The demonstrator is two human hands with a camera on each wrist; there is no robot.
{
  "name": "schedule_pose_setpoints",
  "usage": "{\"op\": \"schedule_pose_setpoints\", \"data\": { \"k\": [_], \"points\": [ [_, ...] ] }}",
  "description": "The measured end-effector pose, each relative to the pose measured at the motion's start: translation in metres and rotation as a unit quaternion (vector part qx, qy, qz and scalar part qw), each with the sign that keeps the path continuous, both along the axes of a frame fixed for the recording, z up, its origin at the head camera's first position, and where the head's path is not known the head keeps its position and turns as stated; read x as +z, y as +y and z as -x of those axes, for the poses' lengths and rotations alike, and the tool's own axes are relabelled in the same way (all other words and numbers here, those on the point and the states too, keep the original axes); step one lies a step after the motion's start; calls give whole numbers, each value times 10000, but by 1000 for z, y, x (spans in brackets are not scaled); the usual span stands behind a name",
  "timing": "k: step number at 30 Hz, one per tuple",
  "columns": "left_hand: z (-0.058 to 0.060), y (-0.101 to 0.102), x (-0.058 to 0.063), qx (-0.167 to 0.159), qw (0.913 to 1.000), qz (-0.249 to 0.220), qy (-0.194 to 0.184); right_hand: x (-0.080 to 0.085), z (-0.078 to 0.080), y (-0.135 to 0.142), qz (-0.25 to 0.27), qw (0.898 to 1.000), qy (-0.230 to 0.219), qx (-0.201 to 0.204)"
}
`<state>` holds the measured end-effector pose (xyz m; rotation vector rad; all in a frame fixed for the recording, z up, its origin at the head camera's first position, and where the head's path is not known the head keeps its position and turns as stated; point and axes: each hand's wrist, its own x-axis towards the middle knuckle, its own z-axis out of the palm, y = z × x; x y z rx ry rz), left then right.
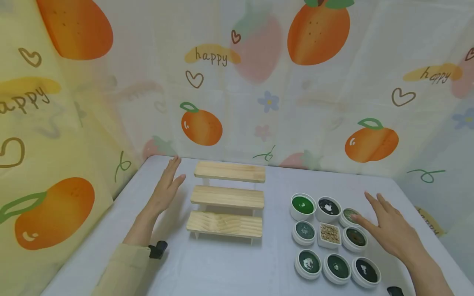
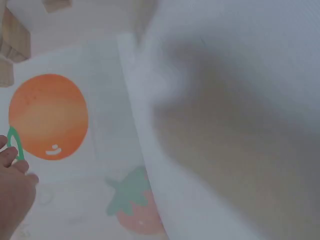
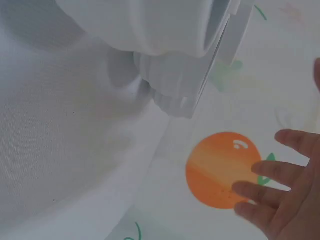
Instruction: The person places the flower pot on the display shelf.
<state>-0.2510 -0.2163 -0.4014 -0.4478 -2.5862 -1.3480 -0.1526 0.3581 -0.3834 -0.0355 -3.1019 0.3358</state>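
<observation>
My left hand (image 1: 165, 190) is raised with straight fingers to the left of a three-tier wooden stand (image 1: 226, 196), apart from it. In the left wrist view the same hand (image 2: 15, 192) shows at the lower left edge, holding nothing. My right hand (image 1: 393, 230) spreads its fingers at the right side of a group of round white pots. Its thumb overlaps a small pot of pale green (image 1: 348, 224) in the head view; whether they touch, I cannot tell. Spread, empty fingers of the right hand (image 3: 287, 192) also appear in the right wrist view.
Among the pots are bright green (image 1: 303, 204), black (image 1: 328, 207), brownish (image 1: 356, 237) and dark green (image 1: 337, 266) contents. A square white dish of beige grains (image 1: 329, 233) sits mid-group. A white cloth covers the table (image 1: 222, 267); a fruit-printed curtain (image 1: 237, 102) hangs behind and beside it.
</observation>
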Motion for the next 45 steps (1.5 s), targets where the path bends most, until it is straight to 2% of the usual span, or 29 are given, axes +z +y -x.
{"op": "schedule_pose_setpoints", "data": {
  "k": [3, 6, 9, 12, 14, 16, 18, 19, 22, 25, 28, 31, 34, 37, 40, 43, 45],
  "points": [
    [4, 8, 2, -189, 9945, -1021, -117, -1, -2, 1, 158, 9997, 112, 115],
    [8, 16, 2, -368, 9850, -1677, -203, -1, -5, 2, 408, 9987, 229, 180],
    [12, 23, 0, -485, 9788, -1966, -315, 0, -7, 2, 631, 9972, 370, 183],
    [16, 28, -3, -528, 9749, -2120, -431, 1, -9, 3, 961, 9928, 698, 180],
    [17, 29, -4, -536, 9735, -2173, -475, 1, -9, 6, 1363, 9867, 860, 218],
    [17, 30, -5, -593, 9719, -2225, -493, 0, -10, 10, 1989, 9749, 906, 419],
    [17, 31, -5, -646, 9707, -2254, -520, -1, -12, 17, 2716, 9558, 787, 807],
    [17, 32, -5, -670, 9698, -2283, -535, -2, -13, 22, 3115, 9421, 622, 1077],
    [17, 33, -6, -676, 9684, -2336, -547, -7, -15, 37, 4062, 8929, -70, 1943],
    [18, 32, -7, -596, 9672, -2416, -509, -14, -14, 50, 4640, 8435, -961, 2530],
    [17, 32, -8, -605, 9663, -2459, -467, -21, -11, 59, 4992, 8004, -1725, 2835],
    [17, 31, -9, -653, 9641, -2528, -492, -28, -8, 65, 5278, 7594, -2371, 2977],
    [16, 32, -10, -691, 9626, -2562, -553, -34, -8, 68, 5530, 7205, -2842, 3070],
    [17, 33, -11, -707, 9632, -2524, -586, -40, -10, 71, 5750, 6869, -3162, 3124],
    [17, 35, -12, -705, 9629, -2536, -593, -45, -11, 72, 5857, 6679, -3390, 3098],
    [18, 36, -14, -761, 9596, -2648, -574, -49, -11, 74, 5835, 6664, -3520, 3024],
    [18, 37, -15, -821, 9565, -2741, -569, -50, -11, 77, 5774, 6710, -3621, 2922]
  ]
}}
